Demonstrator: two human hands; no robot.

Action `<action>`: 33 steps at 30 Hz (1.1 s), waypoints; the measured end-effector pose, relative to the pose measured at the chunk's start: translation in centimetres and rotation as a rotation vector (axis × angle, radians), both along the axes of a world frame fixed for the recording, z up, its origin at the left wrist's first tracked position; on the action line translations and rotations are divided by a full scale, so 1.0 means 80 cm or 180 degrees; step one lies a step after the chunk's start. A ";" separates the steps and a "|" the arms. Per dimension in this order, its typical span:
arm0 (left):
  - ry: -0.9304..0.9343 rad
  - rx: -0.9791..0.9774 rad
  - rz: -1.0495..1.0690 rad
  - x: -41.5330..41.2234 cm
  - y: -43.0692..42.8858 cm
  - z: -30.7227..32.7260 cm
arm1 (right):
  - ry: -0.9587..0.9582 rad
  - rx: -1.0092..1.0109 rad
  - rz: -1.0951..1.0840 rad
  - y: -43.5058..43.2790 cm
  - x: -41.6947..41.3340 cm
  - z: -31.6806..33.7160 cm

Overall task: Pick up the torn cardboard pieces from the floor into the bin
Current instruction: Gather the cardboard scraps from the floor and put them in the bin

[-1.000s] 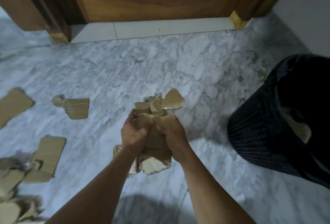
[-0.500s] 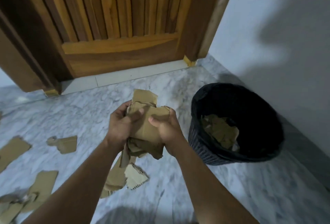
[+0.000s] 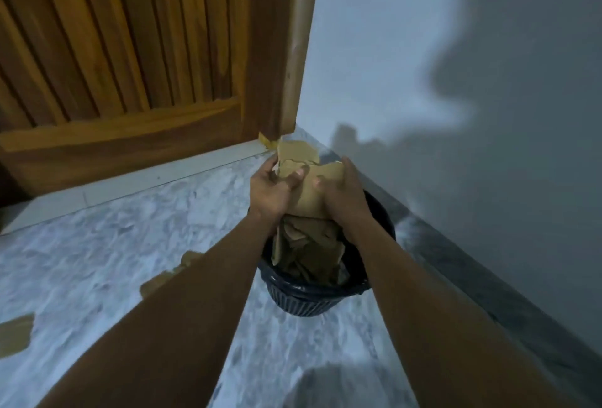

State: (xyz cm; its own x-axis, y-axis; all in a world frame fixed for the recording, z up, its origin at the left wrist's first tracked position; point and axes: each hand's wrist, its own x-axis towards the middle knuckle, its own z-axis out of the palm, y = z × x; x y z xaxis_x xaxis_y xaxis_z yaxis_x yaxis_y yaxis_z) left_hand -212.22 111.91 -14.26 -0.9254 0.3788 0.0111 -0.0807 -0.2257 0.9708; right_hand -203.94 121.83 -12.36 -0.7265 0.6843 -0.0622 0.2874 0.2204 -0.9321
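Both hands clamp one bundle of cardboard (image 3: 309,192) between them, right above the bin (image 3: 312,298). The left hand (image 3: 272,189) grips the bundle's left side, thumb pressed on its front face and fingers curled behind; the right hand (image 3: 342,192) grips the right side the same way, thumb on the front. Torn upper edges of the bundle stick up past the fingers, and its lower pieces hang down into the bin's mouth, where more brown cardboard shows inside; I cannot tell where the held pieces end and the binned ones begin.

The bin is black, with a ribbed wall and a dark liner over the rim, and it stands on the marble floor (image 3: 97,245) near the corner where the wooden door (image 3: 130,49) meets the grey wall (image 3: 456,82).

Two scraps lie on the floor: one (image 3: 163,280) just beside the left forearm, partly hidden by it, and another (image 3: 14,336) at the floor's left edge.
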 end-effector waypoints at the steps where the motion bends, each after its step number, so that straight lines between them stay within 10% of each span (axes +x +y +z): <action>1: 0.0068 -0.0128 0.0010 0.003 0.012 -0.009 | -0.0055 0.0048 -0.0041 0.013 0.004 -0.008; 9: 0.0719 -0.2225 -0.0446 -0.002 0.042 -0.073 | -0.0428 0.0106 -0.0252 0.060 0.017 -0.055; 16: 0.1768 -0.1935 0.0898 0.006 -0.045 -0.062 | -0.0473 0.0553 -0.0126 0.033 -0.005 -0.039; 22: 0.1345 -0.2533 0.1486 0.015 -0.201 -0.128 | -0.0350 0.0977 0.0291 -0.075 -0.034 -0.029; 28: 0.0441 -0.4132 0.0626 0.069 -0.375 -0.263 | 0.0012 0.1581 0.1075 -0.197 -0.044 -0.107; 33: 0.0400 -0.4483 0.0081 0.095 -0.432 -0.377 | -0.0897 0.1672 0.2046 -0.249 -0.087 -0.246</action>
State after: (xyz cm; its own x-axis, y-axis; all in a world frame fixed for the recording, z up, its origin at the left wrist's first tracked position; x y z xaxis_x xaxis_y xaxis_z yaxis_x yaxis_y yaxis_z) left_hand -204.62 77.35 -44.43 -0.9532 0.1252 -0.2752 0.0111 0.9242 0.3818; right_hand -210.93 101.87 -32.07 -0.9864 0.1382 -0.0894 0.1644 0.7996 -0.5776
